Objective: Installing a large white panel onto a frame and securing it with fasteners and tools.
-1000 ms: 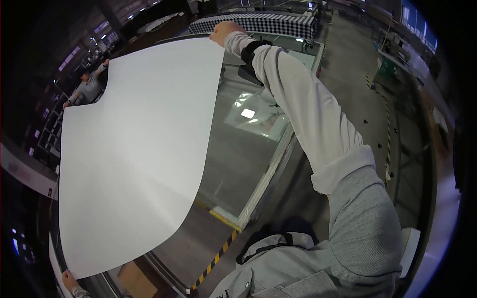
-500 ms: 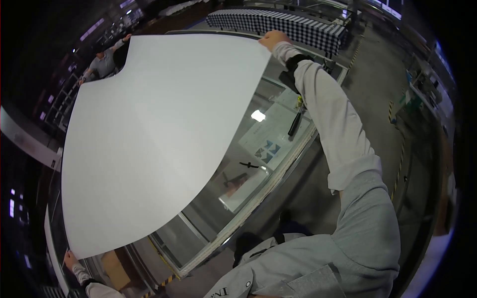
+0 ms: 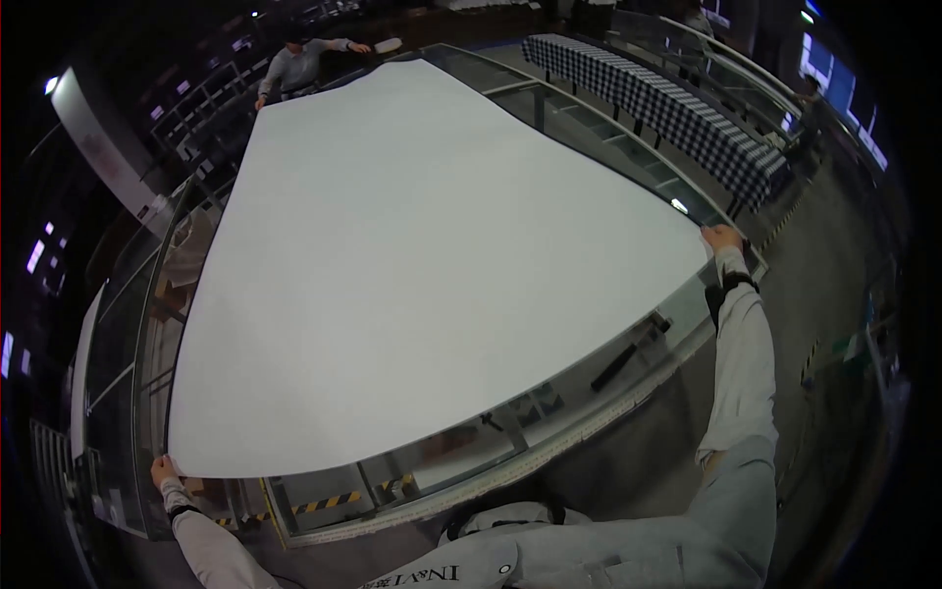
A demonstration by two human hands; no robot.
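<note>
A large, thin white sheet [image 3: 422, 285] spreads across most of the view above a glass-topped table [image 3: 677, 358]. My left hand [image 3: 165, 471] pinches its near left corner, fingers closed. At the right corner, my right hand [image 3: 722, 239] is closed on the sheet's edge, arm stretched out. Across the table a co-worker [image 3: 297, 67] has one hand at the far left corner. The co-worker's other hand reaches out beyond the sheet's far edge. Between the sheet's near edge and the table rim shows a dark-handled tool [image 3: 614, 367].
A long bench under a black-and-white checked cloth [image 3: 657, 98] stands at the far right. Metal framework with glass [image 3: 123, 393] runs along the left. Yellow-black striped tape [image 3: 329, 503] lies by the table's near left corner. A pale pillar [image 3: 98, 147] rises at the far left.
My right hand has swung rightward and nearer with its corner, and the sheet has spread flatter over the table. One co-worker's hand has left the sheet. My view has shifted.
</note>
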